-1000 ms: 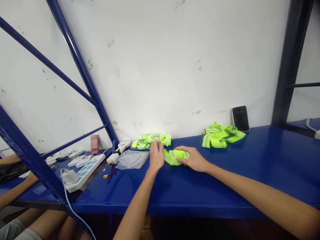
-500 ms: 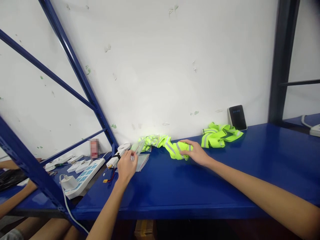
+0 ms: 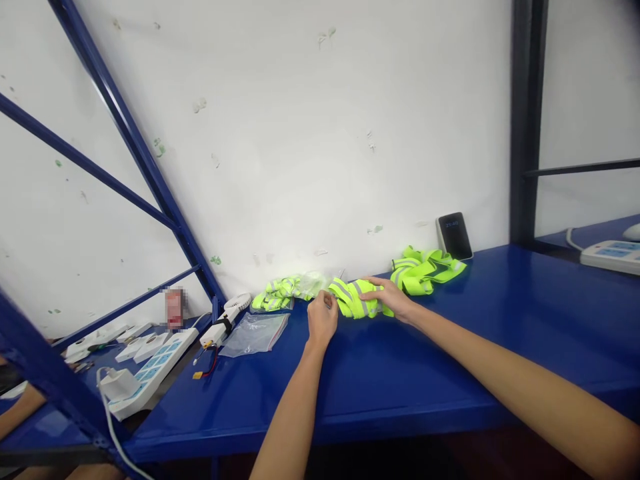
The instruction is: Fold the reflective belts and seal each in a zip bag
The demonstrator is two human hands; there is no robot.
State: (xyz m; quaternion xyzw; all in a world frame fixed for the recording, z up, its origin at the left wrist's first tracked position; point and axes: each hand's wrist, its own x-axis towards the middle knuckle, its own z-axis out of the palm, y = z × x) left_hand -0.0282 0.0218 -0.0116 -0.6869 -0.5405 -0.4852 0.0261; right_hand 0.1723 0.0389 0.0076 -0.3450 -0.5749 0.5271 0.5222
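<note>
A folded bundle of fluorescent yellow-green reflective strap (image 3: 353, 300) lies on the blue table. My right hand (image 3: 393, 299) is closed around its right end, thumb and fingers on the fabric. At the left end of the bundle is my left hand (image 3: 323, 319), its fingers pinched on a clear plastic bag (image 3: 314, 283) that sits just behind them; the fingertips are partly hidden. A second reflective bundle (image 3: 275, 293) rests to the left, against the wall. Further right lies a loose heap of the same strap (image 3: 425, 272).
A flat clear zip bag (image 3: 256, 333) lies left of my hands, beside a white handheld fan (image 3: 220, 327) with wires. A device with a dark screen (image 3: 455, 237) leans on the wall. Power strips (image 3: 155, 373) and a co-worker's arm (image 3: 25, 408) are beyond the blue post (image 3: 55, 380).
My left hand has moved right, to the strap bundle, with the clear bag shifting along. The flat zip bag is now uncovered. My right hand keeps its hold; the view has turned slightly right.
</note>
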